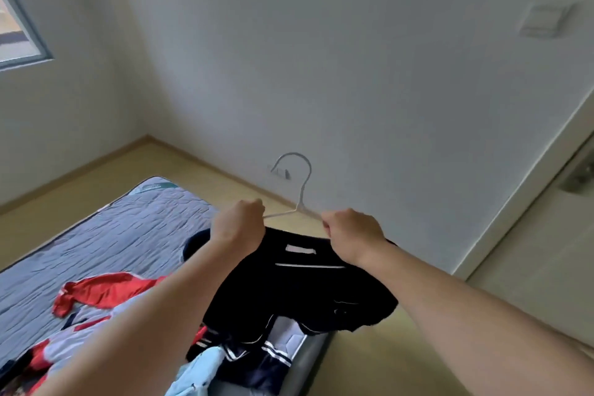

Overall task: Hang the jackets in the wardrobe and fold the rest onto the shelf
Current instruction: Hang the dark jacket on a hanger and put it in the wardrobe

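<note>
Above the corner of the bed (128,228), the left hand (239,222) and right hand (350,231) hold a black jacket (299,292) up, fingers (329,223) curled around its shoulders and the arms of the white hanger (300,183).

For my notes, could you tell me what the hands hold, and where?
Left hand and right hand each grip the black jacket at a shoulder, on the white hanger.

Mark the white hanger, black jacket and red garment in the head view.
white hanger (302,194): head view, on the neck just below the hook.
black jacket (299,292): head view, on the middle of the dark fabric.
red garment (106,288): head view, on its red upper part.
</note>
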